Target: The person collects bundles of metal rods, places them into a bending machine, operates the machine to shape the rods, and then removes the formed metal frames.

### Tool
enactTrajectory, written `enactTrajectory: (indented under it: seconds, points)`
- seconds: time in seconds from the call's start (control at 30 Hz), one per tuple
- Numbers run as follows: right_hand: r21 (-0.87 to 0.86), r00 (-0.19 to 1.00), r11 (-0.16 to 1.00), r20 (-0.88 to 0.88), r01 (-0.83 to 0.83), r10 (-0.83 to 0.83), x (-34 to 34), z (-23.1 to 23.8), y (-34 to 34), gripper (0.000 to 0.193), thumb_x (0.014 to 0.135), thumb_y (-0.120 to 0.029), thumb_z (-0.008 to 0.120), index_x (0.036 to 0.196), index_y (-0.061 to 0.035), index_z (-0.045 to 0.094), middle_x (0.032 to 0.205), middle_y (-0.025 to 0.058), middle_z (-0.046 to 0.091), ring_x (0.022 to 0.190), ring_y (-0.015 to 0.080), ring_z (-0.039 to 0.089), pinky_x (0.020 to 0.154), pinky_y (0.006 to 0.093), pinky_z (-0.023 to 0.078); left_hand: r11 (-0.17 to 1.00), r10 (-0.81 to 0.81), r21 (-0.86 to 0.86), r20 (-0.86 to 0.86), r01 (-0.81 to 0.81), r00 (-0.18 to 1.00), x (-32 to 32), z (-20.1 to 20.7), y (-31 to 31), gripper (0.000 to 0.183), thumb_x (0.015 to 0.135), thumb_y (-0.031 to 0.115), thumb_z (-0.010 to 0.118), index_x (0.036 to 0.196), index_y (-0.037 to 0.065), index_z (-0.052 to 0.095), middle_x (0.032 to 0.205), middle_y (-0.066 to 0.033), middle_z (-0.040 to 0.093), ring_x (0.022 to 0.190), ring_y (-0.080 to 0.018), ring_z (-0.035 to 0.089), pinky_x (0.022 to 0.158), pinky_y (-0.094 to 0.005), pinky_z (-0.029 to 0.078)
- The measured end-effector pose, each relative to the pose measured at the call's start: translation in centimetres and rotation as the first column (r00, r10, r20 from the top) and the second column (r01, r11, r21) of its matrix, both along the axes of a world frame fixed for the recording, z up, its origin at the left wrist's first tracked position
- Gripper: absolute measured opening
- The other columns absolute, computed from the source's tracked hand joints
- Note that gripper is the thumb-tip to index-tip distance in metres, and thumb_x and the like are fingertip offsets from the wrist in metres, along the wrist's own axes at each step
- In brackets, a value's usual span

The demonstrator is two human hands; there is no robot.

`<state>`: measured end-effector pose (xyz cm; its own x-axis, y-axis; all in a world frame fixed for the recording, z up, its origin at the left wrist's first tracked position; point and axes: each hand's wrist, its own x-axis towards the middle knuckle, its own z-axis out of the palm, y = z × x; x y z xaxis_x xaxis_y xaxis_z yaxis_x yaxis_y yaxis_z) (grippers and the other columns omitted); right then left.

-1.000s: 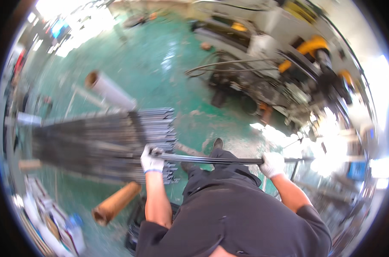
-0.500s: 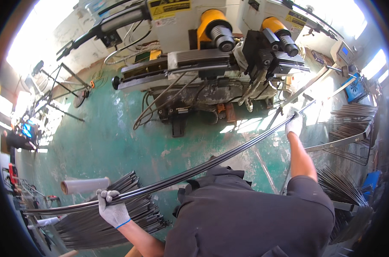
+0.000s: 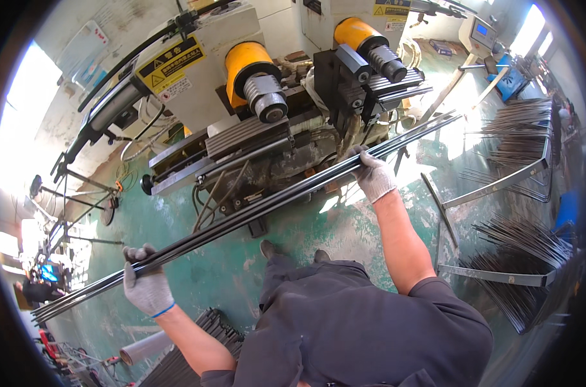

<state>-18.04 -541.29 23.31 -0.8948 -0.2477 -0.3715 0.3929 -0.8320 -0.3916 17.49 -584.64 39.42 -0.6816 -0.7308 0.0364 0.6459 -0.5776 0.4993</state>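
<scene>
A bundle of long dark metal bars [image 3: 241,227] slants across in front of me, its right end higher in the view. My left hand [image 3: 146,284], in a light knit glove with a blue cuff edge, is wrapped round the bundle toward its left end. Further right along the same bars, my gloved right hand [image 3: 374,175] grips them, fingers closed over the top. Just beyond the bundle stands a machine with two yellow cylindrical heads [image 3: 249,68] and a ribbed metal bed [image 3: 246,137].
Racks of thin rods [image 3: 518,132] stand at the right, with metal arms [image 3: 496,187] jutting inward. A plastic-film roll [image 3: 141,348] and a stack of dark bars [image 3: 183,361] lie at lower left. A tripod-like frame [image 3: 74,200] stands far left.
The bars have moved forward toward the machine, carried in both hands. My right hand now grips them nearer the middle. The view has shifted closer to the machine.
</scene>
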Motion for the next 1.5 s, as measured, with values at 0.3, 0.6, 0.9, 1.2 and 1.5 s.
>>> enactTrajectory:
  seconds: [0.3, 0.6, 0.9, 1.2, 1.5]
  points:
    - [0.290, 0.945, 0.899, -0.095, 0.327, -0.313, -5.3, 4.1, -9.3, 0.019, 0.094, -0.001, 0.075, 0.110, 0.0007, 0.067, 0.098, 0.0107, 0.073, 0.088, 0.0257, 0.073, 0.077, 0.0416, 0.062, 0.998, 0.067, -0.024, 0.242, -0.063, 0.968, -7.8, -7.7, -13.5, 0.021, 0.106, 0.020, 0.060, 0.108, 0.000, 0.065, 0.101, -0.0130, 0.069, 0.097, -0.0286, 0.067, 0.108, -0.0478, 0.053]
    - [0.448, 0.915, 0.799, -0.149, 0.401, -0.376, -5.4, 2.9, -17.4, 0.014, 0.096, -0.003, 0.071, 0.110, -0.0006, 0.072, 0.097, 0.0091, 0.073, 0.085, 0.0252, 0.072, 0.077, 0.0390, 0.061, 0.991, -0.008, 0.122, 0.496, -0.061, 0.868, -16.2, -12.0, -19.3, 0.033, 0.110, 0.033, 0.056, 0.101, 0.002, 0.064, 0.091, -0.0123, 0.070, 0.085, -0.0302, 0.070, 0.088, -0.0461, 0.061]
    - [0.525, 0.895, 0.731, -0.165, 0.436, -0.415, -7.6, 6.8, -17.9, 0.024, 0.090, 0.000, 0.075, 0.112, 0.0041, 0.064, 0.092, 0.0131, 0.074, 0.078, 0.0265, 0.074, 0.070, 0.0406, 0.063, 0.989, -0.124, 0.132, 0.448, 0.072, 0.885, -18.9, -13.2, -19.5, 0.042, 0.110, 0.040, 0.052, 0.111, 0.000, 0.066, 0.106, -0.0151, 0.071, 0.102, -0.0313, 0.068, 0.098, -0.0481, 0.057]
    - [0.590, 0.916, 0.726, -0.060, 0.353, -0.396, -15.3, 4.1, -16.4, 0.031, 0.080, -0.010, 0.087, 0.106, 0.0046, 0.077, 0.111, 0.0119, 0.078, 0.106, 0.0241, 0.070, 0.102, 0.0361, 0.049, 0.967, -0.101, 0.256, 0.347, 0.010, 0.932, -20.8, -12.1, -17.7, 0.041, 0.112, 0.033, 0.046, 0.117, -0.004, 0.064, 0.114, -0.0191, 0.071, 0.110, -0.0356, 0.068, 0.103, -0.0535, 0.056]
    - [0.725, 0.980, 0.671, -0.032, 0.157, -0.194, -11.5, 4.8, -20.4, 0.042, 0.086, -0.022, 0.087, 0.113, 0.0071, 0.073, 0.118, 0.0177, 0.073, 0.105, 0.0261, 0.070, 0.091, 0.0384, 0.055, 0.985, -0.139, 0.156, 0.466, 0.074, 0.874, -24.1, -13.7, -13.6, 0.033, 0.110, 0.026, 0.054, 0.122, -0.002, 0.066, 0.118, -0.0151, 0.072, 0.116, -0.0315, 0.066, 0.110, -0.0469, 0.053]
